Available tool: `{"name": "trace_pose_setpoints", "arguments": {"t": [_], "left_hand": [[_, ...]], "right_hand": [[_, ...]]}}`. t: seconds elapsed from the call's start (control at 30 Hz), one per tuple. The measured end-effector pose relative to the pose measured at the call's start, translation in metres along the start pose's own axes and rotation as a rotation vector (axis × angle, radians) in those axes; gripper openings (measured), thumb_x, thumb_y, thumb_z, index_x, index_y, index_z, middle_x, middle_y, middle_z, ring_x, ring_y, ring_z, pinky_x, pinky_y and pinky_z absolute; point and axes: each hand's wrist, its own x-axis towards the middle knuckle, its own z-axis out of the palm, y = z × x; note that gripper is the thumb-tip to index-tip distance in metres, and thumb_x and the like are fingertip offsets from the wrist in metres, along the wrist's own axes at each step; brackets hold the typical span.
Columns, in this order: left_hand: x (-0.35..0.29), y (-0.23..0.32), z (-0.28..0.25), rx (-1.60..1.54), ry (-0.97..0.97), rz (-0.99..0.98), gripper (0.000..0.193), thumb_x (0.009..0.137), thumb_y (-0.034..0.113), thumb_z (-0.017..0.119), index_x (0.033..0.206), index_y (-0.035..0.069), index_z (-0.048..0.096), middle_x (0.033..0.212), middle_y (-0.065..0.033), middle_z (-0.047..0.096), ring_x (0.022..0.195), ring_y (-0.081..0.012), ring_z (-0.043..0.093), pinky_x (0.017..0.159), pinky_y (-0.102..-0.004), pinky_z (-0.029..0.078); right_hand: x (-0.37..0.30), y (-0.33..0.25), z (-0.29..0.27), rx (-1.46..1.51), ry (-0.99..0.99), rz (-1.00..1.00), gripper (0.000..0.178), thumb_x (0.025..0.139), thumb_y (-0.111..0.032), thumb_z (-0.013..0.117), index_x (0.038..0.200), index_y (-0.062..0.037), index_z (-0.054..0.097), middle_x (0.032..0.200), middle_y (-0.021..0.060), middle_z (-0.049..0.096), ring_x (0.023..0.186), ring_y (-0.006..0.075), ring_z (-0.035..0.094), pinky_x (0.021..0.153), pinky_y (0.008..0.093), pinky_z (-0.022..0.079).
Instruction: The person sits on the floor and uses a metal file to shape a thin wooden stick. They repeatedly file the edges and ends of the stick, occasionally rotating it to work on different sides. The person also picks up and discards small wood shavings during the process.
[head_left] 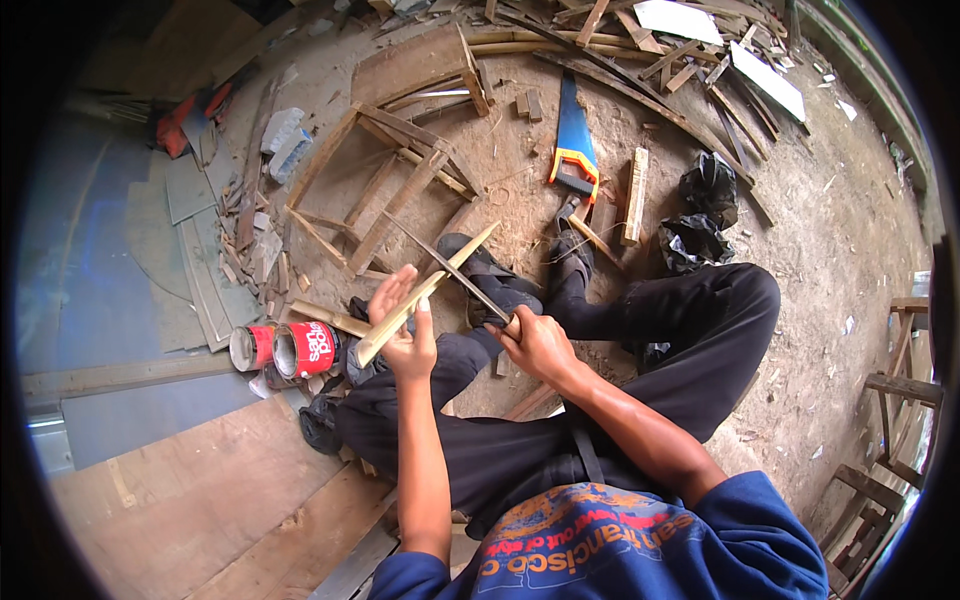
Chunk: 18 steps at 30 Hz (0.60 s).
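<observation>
Bamboo strip (430, 290) sits loosely held in our left hand (408, 345); our right hand (540, 350) grips a knife (481, 291) across it; far end looks tapered, rest unshaped.

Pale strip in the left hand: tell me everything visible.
The pale strip is slender, straw-yellow and looks like split bamboo or wood. It narrows to a point at its far end; the near end is broader. It slants from lower left to upper right, across the left hand, between thumb and fingers. A long, narrow blade in the right hand crosses it; whether they touch cannot be told.
</observation>
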Motion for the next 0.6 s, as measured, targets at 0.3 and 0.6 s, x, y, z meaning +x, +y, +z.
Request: {"name": "trace_pose_setpoints", "arguments": {"t": [0.3,0.6], "left_hand": [[0.009,-0.008,-0.003,-0.459,0.134,0.045,0.031,0.095,0.025,0.057,0.071,0.008,0.043,0.056,-0.0023,0.042,0.054,-0.0152,0.042,0.067,-0.0373,0.043],[0.010,-0.006,0.000,-0.402,0.250,-0.041,0.031,0.092,0.015,0.051,0.065,0.010,0.036,0.053,-0.0025,0.039,0.051,-0.0141,0.036,0.062,-0.0349,0.040]], "right_hand": [[-0.006,-0.006,0.000,-0.034,-0.072,-0.065,0.046,0.091,-0.043,0.066,0.086,0.0005,0.053,0.071,0.0242,0.066,0.072,0.0465,0.065,0.066,0.0529,0.052],[-0.002,0.004,0.010,0.037,-0.009,-0.180,0.038,0.088,-0.033,0.071,0.087,-0.0004,0.053,0.067,0.0238,0.064,0.068,0.0451,0.065,0.061,0.0526,0.052]]}}
